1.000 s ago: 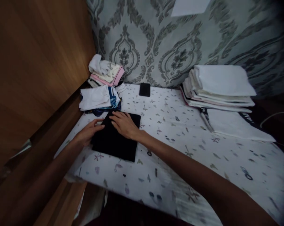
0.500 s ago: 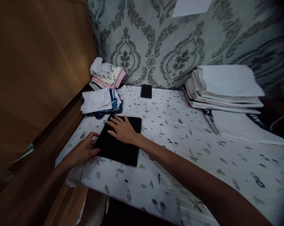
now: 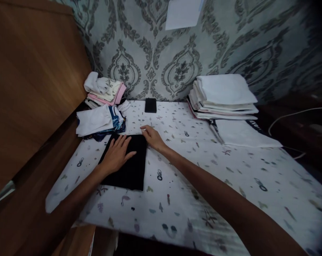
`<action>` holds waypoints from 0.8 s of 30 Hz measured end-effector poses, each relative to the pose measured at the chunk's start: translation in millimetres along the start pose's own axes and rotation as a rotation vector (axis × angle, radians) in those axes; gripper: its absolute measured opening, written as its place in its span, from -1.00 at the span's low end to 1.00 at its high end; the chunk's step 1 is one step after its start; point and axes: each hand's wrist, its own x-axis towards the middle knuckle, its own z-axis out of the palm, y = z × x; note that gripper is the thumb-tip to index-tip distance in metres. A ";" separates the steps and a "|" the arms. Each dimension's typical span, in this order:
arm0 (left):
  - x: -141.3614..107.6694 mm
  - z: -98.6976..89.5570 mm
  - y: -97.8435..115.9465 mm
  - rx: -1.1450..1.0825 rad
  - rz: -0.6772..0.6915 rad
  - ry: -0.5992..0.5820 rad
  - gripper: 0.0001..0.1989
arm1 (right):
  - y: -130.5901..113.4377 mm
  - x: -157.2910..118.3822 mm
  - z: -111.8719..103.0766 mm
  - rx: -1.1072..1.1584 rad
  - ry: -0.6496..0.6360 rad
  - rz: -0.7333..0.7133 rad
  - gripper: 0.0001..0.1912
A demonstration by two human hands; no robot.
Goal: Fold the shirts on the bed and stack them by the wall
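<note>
A folded black cloth (image 3: 133, 167) lies flat on the patterned white sheet (image 3: 174, 170). My left hand (image 3: 116, 154) rests on its upper left part, fingers spread and palm down. At the cloth's upper right corner is my right hand (image 3: 151, 137), its thumb and forefinger brought together. Whatever lies between those fingertips is too small to make out.
Small folded clothes (image 3: 94, 121) and a second pile (image 3: 105, 89) sit at the back left by a wooden panel (image 3: 35, 71). A black flat object (image 3: 150, 105) lies near the wall. White folded clothes (image 3: 225, 92) are stacked at the right, beside another white garment (image 3: 243, 133).
My left hand has moved from the cloth's left edge onto its top. My right hand has left the middle of the cloth for its upper right corner. The view has shifted right.
</note>
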 end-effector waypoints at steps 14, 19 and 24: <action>-5.7 10.9 -0.6 0.222 -0.109 -0.061 -0.31 | 27.3 11.3 8.9 0.220 -0.035 -0.152 -0.73; -6.3 9.9 -0.5 0.222 -0.105 -0.059 -0.31 | 29.9 15.8 3.7 0.335 -0.189 -0.225 -0.62; -6.9 12.0 -3.0 0.226 -0.076 -0.035 -0.32 | 26.6 18.7 6.2 0.265 -0.174 -0.268 -0.60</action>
